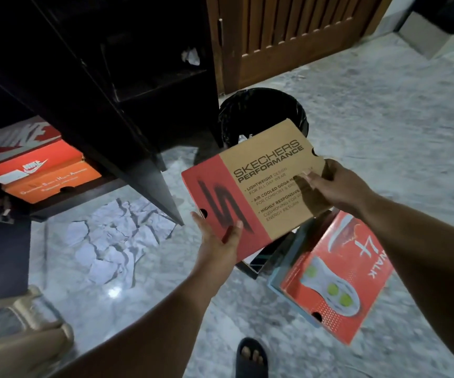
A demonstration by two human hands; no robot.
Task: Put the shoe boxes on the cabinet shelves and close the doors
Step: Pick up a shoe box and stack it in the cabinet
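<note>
Both hands hold one shoe box in the air above the floor (356, 126), in front of the dark cabinet (127, 77). The held box (258, 184) is brown and red, printed "SKECHERS PERFORMANCE", lid on, tilted. The left hand (217, 244) grips its near red end, thumb on the lid and fingers hidden beneath. The right hand (337, 186) grasps the far brown end, thumb lying across the lid.

Below the right forearm a second box (337, 279), red with a shoe sole printed on its lid, lies tilted on the floor over a pale blue one. Its contents cannot be seen.

In the cabinet's lowest shelf, at its left side, sits a stack of boxes: an orange box (54, 184) in front, a red one and a grey-lidded Nike box (16, 143) behind. All are shut. Higher shelves are dark; one holds something white and crumpled.

A black bin (261, 113) lined with a bag stands just behind the held box. Crumpled white paper (114, 241) lies on the floor by the cabinet's open door (149, 175).
</note>
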